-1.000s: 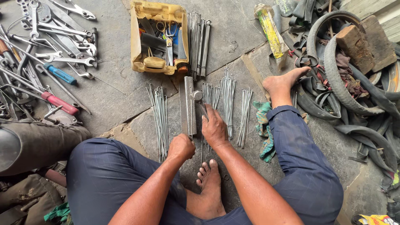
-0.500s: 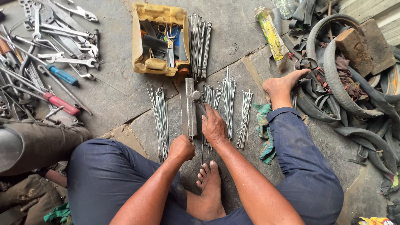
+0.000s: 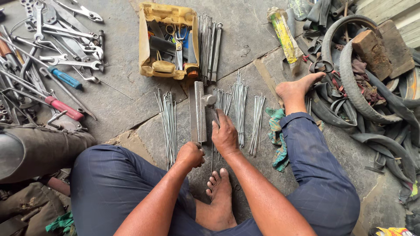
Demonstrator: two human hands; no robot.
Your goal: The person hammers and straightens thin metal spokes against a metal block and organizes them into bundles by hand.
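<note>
Flat, the grey metal bar (image 3: 199,112) lies among spokes (image 3: 238,109).

Shiny thin metal spokes (image 3: 238,109), dull grey metal bar (image 3: 199,112), rough matt stone floor (image 3: 118,105), worn yellow plastic tray (image 3: 146,48), matt black rubber tyres (image 3: 350,91), rough wood block (image 3: 372,52).

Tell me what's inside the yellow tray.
The yellow tray holds scissors, a dark flat tool and a tan piece at the near end. Whatever lies beneath them is covered.
</note>
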